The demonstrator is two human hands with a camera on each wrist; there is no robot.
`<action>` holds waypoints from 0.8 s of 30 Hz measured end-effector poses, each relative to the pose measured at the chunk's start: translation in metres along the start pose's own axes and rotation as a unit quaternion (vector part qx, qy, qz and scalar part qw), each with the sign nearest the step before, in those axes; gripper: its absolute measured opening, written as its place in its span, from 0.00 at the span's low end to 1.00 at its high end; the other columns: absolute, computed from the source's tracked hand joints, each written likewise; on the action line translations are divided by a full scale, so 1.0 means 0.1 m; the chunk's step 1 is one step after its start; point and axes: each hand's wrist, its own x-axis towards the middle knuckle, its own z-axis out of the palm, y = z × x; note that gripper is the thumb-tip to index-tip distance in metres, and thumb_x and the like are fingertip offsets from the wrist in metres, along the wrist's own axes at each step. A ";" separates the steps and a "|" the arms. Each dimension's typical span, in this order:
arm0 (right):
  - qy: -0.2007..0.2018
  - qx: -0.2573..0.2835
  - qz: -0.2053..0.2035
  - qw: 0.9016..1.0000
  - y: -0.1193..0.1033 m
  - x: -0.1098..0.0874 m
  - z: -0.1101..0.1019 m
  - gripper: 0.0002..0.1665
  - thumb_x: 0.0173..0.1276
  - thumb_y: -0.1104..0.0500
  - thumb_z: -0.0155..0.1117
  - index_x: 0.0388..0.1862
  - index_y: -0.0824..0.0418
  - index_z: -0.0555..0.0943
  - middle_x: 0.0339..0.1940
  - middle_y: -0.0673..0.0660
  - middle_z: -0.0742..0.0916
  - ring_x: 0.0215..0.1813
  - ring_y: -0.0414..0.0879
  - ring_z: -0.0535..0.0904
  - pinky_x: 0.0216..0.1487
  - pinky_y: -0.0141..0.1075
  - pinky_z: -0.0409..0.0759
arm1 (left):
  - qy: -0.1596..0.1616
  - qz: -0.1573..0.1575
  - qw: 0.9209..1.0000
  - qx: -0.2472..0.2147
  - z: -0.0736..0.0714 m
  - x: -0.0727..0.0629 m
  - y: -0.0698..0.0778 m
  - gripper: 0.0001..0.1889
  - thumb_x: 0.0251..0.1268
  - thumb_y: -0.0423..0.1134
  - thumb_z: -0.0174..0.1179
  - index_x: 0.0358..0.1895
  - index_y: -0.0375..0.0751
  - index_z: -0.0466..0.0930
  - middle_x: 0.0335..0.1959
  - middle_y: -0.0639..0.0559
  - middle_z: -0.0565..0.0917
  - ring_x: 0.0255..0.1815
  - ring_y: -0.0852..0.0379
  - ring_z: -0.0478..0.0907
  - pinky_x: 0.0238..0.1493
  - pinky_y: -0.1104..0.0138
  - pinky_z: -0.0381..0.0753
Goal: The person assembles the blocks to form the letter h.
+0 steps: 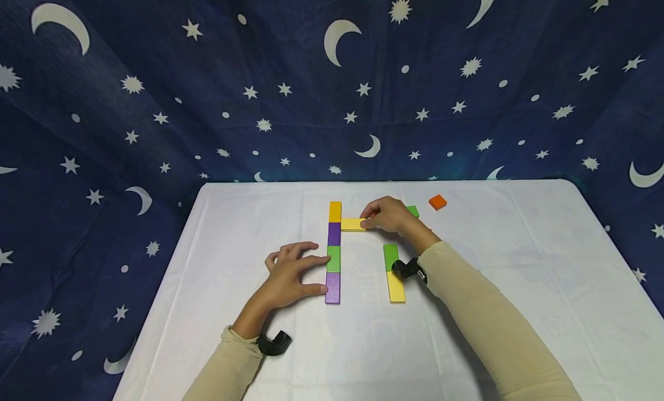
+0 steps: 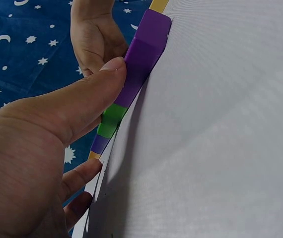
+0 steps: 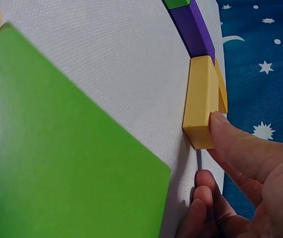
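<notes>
White table [image 1: 249, 216], right fingers [image 3: 243, 145] pinching end of yellow block [image 1: 351, 225], left fingers [image 1: 313, 261] extended against block row [image 1: 335, 261]

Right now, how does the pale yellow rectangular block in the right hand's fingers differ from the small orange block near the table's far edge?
The pale yellow rectangular block is clearly oblong; the small orange block looks shorter, nearly square. The right hand grips the yellow one, while nothing touches the orange one. The yellow one lies beside a multicoloured block column; the orange one lies apart. Both are single-coloured, straight-edged blocks.
</notes>
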 end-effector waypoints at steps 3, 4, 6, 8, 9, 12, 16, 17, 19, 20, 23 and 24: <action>-0.001 -0.003 -0.002 1.000 0.00 0.00 0.00 0.10 0.64 0.54 0.75 0.43 0.53 0.90 0.38 0.53 0.83 0.46 0.50 0.74 0.49 0.40 0.71 | 0.000 -0.001 1.000 -0.001 0.00 0.00 0.00 0.33 0.51 0.63 0.75 0.64 0.68 0.81 0.72 0.54 0.72 0.73 0.47 0.61 0.63 0.35 0.42; -0.001 -0.004 -0.002 1.000 0.00 0.00 0.00 0.10 0.64 0.54 0.75 0.43 0.53 0.90 0.38 0.53 0.83 0.46 0.50 0.74 0.49 0.40 0.71 | 0.000 -0.002 1.000 -0.002 0.00 0.00 0.00 0.33 0.51 0.63 0.75 0.64 0.68 0.81 0.72 0.54 0.72 0.73 0.47 0.61 0.63 0.35 0.42; -0.002 -0.005 -0.001 1.000 0.00 0.00 0.00 0.10 0.64 0.54 0.75 0.43 0.53 0.90 0.38 0.54 0.83 0.46 0.50 0.74 0.49 0.40 0.71 | -0.001 -0.003 1.000 -0.003 0.00 0.00 0.00 0.33 0.51 0.63 0.75 0.64 0.68 0.81 0.72 0.54 0.72 0.73 0.47 0.61 0.63 0.35 0.42; -0.003 -0.005 0.000 1.000 0.00 0.00 0.00 0.10 0.64 0.53 0.75 0.44 0.52 0.90 0.39 0.54 0.83 0.46 0.50 0.74 0.49 0.40 0.71 | -0.001 -0.004 1.000 -0.004 0.00 0.00 0.00 0.33 0.51 0.63 0.75 0.64 0.68 0.81 0.72 0.54 0.72 0.73 0.46 0.60 0.63 0.35 0.42; -0.003 -0.005 0.001 1.000 0.00 0.00 0.00 0.10 0.64 0.53 0.75 0.44 0.52 0.90 0.39 0.54 0.83 0.46 0.50 0.74 0.49 0.40 0.71 | -0.002 -0.004 1.000 -0.004 0.00 0.00 0.00 0.33 0.51 0.63 0.75 0.64 0.68 0.81 0.72 0.54 0.72 0.73 0.46 0.60 0.63 0.35 0.42; -0.003 -0.004 0.002 1.000 0.00 0.00 0.00 0.10 0.64 0.53 0.75 0.44 0.52 0.90 0.39 0.54 0.83 0.46 0.50 0.75 0.49 0.40 0.71 | -0.002 -0.004 1.000 -0.004 0.00 0.00 0.00 0.33 0.51 0.63 0.75 0.64 0.68 0.81 0.72 0.54 0.71 0.73 0.46 0.60 0.63 0.35 0.42; -0.003 -0.002 0.004 1.000 0.00 0.01 0.00 0.10 0.64 0.53 0.76 0.43 0.52 0.90 0.40 0.54 0.83 0.46 0.50 0.75 0.49 0.41 0.71 | -0.003 -0.005 1.000 -0.003 0.00 0.00 0.00 0.33 0.51 0.63 0.75 0.64 0.68 0.81 0.72 0.54 0.71 0.73 0.46 0.60 0.63 0.35 0.42; -0.003 -0.001 0.005 1.000 0.00 0.01 0.00 0.10 0.64 0.53 0.76 0.43 0.52 0.90 0.40 0.54 0.83 0.47 0.50 0.75 0.49 0.41 0.71 | -0.003 -0.004 1.000 -0.003 0.00 0.00 0.00 0.33 0.51 0.63 0.75 0.64 0.68 0.81 0.72 0.54 0.71 0.73 0.46 0.60 0.63 0.35 0.42; -0.002 -0.001 0.004 1.000 0.00 0.01 0.00 0.10 0.64 0.53 0.76 0.43 0.52 0.90 0.39 0.54 0.83 0.47 0.50 0.75 0.49 0.41 0.71 | -0.003 -0.004 1.000 -0.003 0.00 0.00 0.00 0.33 0.51 0.63 0.75 0.64 0.68 0.81 0.72 0.54 0.71 0.73 0.45 0.60 0.63 0.35 0.42; -0.001 -0.002 0.004 1.000 0.00 0.01 0.00 0.10 0.64 0.53 0.76 0.43 0.52 0.90 0.39 0.54 0.83 0.47 0.50 0.75 0.49 0.41 0.71 | -0.003 -0.004 1.000 -0.002 0.00 0.00 0.00 0.33 0.51 0.63 0.75 0.64 0.68 0.81 0.72 0.54 0.72 0.73 0.45 0.60 0.63 0.35 0.42; -0.001 -0.001 0.004 1.000 0.00 0.01 0.00 0.10 0.64 0.53 0.76 0.43 0.52 0.90 0.40 0.54 0.83 0.47 0.50 0.75 0.49 0.40 0.70 | -0.004 -0.005 1.000 -0.002 0.00 0.00 0.00 0.33 0.51 0.63 0.75 0.64 0.68 0.81 0.72 0.54 0.72 0.73 0.45 0.60 0.63 0.34 0.42; -0.001 -0.001 0.004 1.000 -0.01 0.00 0.00 0.10 0.64 0.53 0.76 0.44 0.52 0.90 0.40 0.54 0.83 0.47 0.50 0.74 0.49 0.40 0.70 | -0.004 -0.005 1.000 -0.002 0.00 0.00 0.00 0.33 0.51 0.63 0.75 0.65 0.69 0.81 0.72 0.54 0.71 0.73 0.46 0.60 0.63 0.34 0.42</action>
